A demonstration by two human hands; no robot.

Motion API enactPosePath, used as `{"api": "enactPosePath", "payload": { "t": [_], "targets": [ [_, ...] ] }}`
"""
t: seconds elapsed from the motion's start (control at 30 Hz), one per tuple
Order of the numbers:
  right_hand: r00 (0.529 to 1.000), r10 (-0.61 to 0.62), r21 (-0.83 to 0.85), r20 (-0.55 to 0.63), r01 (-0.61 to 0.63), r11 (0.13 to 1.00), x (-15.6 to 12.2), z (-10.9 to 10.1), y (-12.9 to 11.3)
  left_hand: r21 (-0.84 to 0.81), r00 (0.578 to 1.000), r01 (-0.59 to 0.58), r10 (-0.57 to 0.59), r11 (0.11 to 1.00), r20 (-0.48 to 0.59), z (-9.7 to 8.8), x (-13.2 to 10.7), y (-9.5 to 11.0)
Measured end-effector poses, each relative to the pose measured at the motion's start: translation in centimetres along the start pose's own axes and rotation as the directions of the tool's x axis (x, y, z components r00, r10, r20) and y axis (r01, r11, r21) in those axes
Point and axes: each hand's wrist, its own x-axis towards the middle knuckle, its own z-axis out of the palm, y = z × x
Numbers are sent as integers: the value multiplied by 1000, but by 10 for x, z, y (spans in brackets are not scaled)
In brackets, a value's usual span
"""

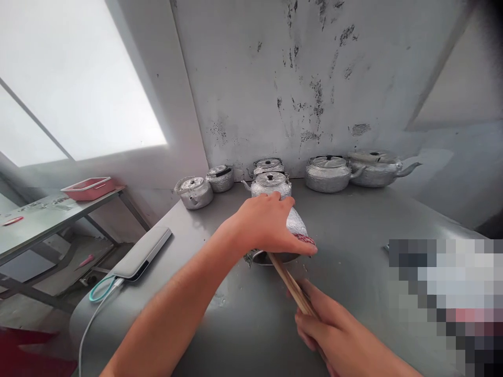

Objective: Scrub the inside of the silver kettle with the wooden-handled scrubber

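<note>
My left hand (269,222) lies over a silver kettle body (295,224) that rests on its side on the grey metal table (353,220), fingers wrapped across its top. My right hand (334,330) is closed around a thin wooden stick (293,285). The stick's far end goes into the kettle's opening under my left hand. The lower part of the kettle is hidden by my left hand.
Several finished silver kettles (271,183) stand in a row against the stained back wall, one with a long spout (377,167). A phone (143,254) with a cable lies at the table's left edge. A side table (43,220) with a red tray (89,188) stands left.
</note>
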Motion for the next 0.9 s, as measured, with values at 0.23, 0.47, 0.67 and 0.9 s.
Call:
{"api": "enactPosePath", "payload": {
  "t": [0.23, 0.47, 0.67, 0.9],
  "targets": [
    [1000, 4, 84, -7, -3, 996, 2, 3, 1, -7, 1000, 0, 0, 1000, 4, -1, 1, 0],
    [999, -30, 71, -27, 32, 997, 6, -1, 3, -46, 1000, -4, 4, 999, -4, 0, 4, -10],
    [994, -66, 83, -92, 73, 994, 13, -7, 10, -57, 1000, 9, -8, 998, 12, 0, 6, -14],
    [988, -111, 87, -106, 120, 989, 15, -10, 7, -63, 1000, 10, -9, 998, 15, 1, 7, -16]
  ]
}}
